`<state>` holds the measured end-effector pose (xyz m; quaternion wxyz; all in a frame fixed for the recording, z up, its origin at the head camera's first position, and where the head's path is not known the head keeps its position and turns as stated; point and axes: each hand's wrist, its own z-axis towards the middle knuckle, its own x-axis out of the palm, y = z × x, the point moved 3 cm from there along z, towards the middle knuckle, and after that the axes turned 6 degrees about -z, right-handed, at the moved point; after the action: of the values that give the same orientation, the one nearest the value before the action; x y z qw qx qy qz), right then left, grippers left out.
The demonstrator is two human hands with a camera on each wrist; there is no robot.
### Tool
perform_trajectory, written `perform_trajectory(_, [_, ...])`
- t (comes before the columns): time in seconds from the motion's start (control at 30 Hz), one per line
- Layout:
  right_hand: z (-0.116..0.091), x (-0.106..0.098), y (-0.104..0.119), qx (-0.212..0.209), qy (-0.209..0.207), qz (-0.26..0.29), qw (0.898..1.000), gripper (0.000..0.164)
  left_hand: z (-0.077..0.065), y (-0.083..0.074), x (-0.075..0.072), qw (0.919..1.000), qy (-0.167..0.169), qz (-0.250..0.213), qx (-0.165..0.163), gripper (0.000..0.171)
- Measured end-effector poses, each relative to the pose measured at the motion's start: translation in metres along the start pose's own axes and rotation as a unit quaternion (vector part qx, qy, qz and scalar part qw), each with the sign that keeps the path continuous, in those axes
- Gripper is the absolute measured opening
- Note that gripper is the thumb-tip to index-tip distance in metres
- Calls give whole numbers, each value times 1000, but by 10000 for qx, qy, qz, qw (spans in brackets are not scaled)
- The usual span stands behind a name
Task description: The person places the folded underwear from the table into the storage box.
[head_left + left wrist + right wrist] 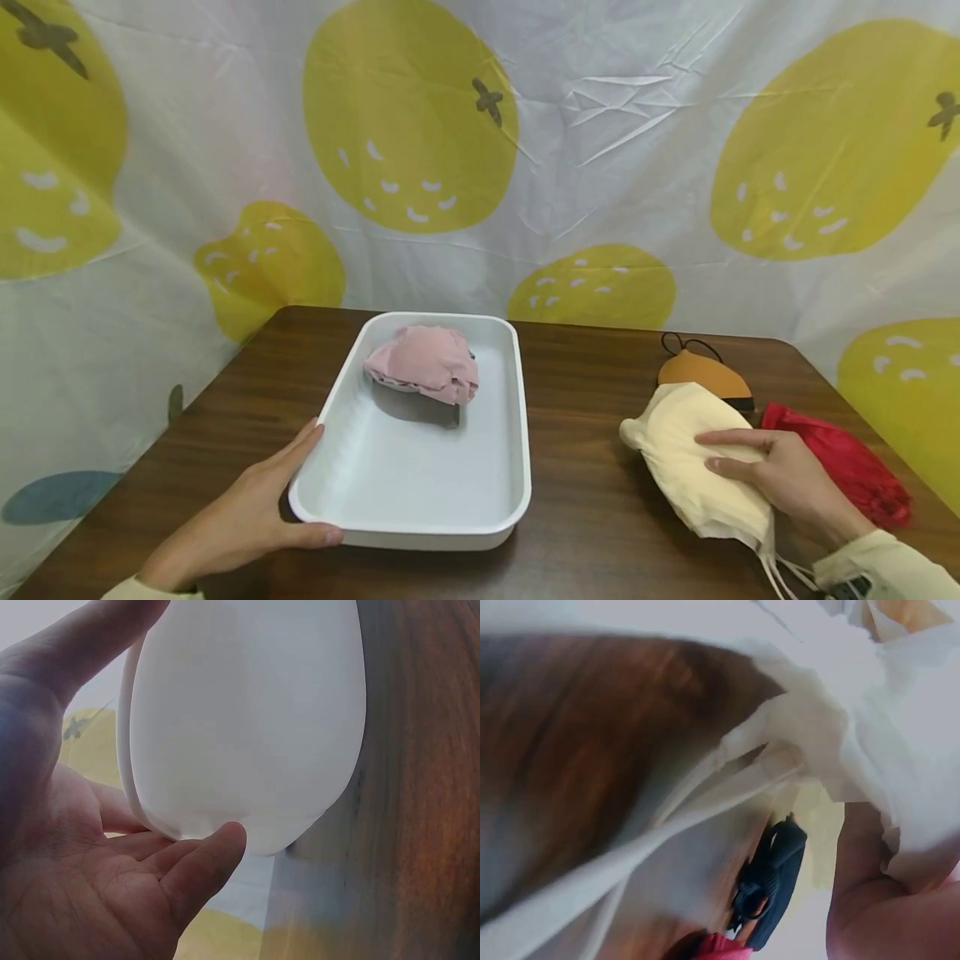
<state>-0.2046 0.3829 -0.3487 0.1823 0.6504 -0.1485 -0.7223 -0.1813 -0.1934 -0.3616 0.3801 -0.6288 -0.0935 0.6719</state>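
Observation:
My left hand [251, 504] grips the near left corner of a white tray [420, 533], with the thumb at the near side and fingers along the left side. In the left wrist view the fingers touch the tray's outer wall [247, 712]. A pink, gathered cloth bundle [426, 362] lies inside the tray, toward its far end. On the right, my right hand [798, 479] pinches a cream cloth drawstring bag [693, 458] from above. Its pale cords [630, 859] hang down in the right wrist view. The bag looks lifted off the table.
An orange, pouch-like item [701, 375] with a black cord lies beyond the cream bag. A red cloth bag [843, 462] lies right of my right hand. Everything stands on a dark wooden table [577, 400], backed by a fruit-printed curtain [585, 175].

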Motion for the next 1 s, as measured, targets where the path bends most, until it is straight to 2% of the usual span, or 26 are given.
perform_trajectory(0.37, [4,6,20,-301,-432,288,9982,32,0,0,0,9999,-32,108,97,125])
perform_trajectory(0.83, [6,6,36,-211,-720,867,9934,39,0,-1,-2,9999,-9,73,100,124])
perform_trajectory(1.0, [6,6,45,-146,-844,850,9927,40,-1,-3,-3,10000,29,54,60,124])
